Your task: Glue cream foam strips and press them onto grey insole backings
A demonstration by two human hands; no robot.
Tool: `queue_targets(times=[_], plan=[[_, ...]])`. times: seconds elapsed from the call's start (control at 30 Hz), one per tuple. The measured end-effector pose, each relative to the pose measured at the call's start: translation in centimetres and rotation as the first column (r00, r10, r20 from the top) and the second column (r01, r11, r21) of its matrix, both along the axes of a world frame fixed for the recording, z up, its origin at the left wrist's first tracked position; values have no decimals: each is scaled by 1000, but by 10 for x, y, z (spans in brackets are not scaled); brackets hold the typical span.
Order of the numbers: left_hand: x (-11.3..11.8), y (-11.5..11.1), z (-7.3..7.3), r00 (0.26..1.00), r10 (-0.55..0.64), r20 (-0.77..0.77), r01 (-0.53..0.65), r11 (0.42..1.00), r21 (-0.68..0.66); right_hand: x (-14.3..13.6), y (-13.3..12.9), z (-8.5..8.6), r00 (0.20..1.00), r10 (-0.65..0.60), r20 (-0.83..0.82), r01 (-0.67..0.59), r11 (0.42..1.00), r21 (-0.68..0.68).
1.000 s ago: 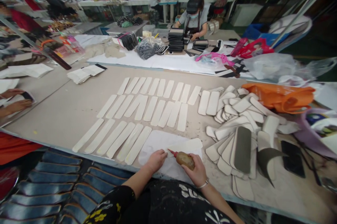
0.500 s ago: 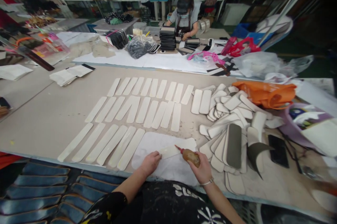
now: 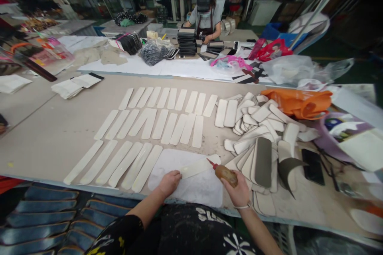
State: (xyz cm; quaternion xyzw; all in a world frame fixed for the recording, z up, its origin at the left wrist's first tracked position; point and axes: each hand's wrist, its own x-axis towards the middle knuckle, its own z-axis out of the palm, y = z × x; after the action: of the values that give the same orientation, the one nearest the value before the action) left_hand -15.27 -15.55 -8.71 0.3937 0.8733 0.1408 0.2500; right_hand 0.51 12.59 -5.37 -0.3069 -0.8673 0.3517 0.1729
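My right hand (image 3: 238, 191) is wrapped round a brownish squeeze bottle (image 3: 226, 175) with a red pointed nozzle, which looks like a glue bottle. Its tip is at the right part of a long off-white strip (image 3: 194, 170); whether it touches I cannot tell. That strip lies slantwise on a white sheet (image 3: 203, 191) at the table's front edge. My left hand (image 3: 170, 182) pinches the strip's left end with closed fingers. To the left, similar strips (image 3: 146, 168) lie in three slanting rows.
Right of the sheet lies a spread pile of pale rounded pieces (image 3: 254, 131), one with a dark face. Beyond it are a phone (image 3: 312, 166), a purple basin (image 3: 324, 137) and an orange bag (image 3: 299, 103). A co-worker (image 3: 206, 15) sits across the table behind stacked black pieces (image 3: 187, 41).
My right hand has shifted the bottle rightward along the strip, toward its far end. The left hand still pins the left end. The whole view has shifted slightly.
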Motion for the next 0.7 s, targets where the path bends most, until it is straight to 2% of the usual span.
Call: queue_targets(times=[0.17, 0.27, 0.33, 0.43, 0.53, 0.7], plan=[[0, 1, 3, 999, -23, -30, 22, 1000, -8, -11, -48, 6, 963, 266, -39, -269, 951, -152], [0, 1, 7, 998, -32, -45, 31, 999, -12, -15, -65, 4, 935, 354, -35, -355, 920, -165], [-1, 2, 8, 998, -38, -54, 37, 999, -14, -17, -67, 3, 929, 368, -26, -368, 917, -156], [0, 2, 7, 997, -47, -64, 46, 999, -14, -15, -55, 3, 944, 330, 1, -328, 937, -123], [1, 2, 5, 996, -52, -67, 51, 999, -9, -7, -29, 5, 966, 254, 45, -250, 965, -75], [1, 3, 4, 997, -47, -65, 47, 999, -6, 12, 22, 4, 993, 17, 116, -21, 999, 37]])
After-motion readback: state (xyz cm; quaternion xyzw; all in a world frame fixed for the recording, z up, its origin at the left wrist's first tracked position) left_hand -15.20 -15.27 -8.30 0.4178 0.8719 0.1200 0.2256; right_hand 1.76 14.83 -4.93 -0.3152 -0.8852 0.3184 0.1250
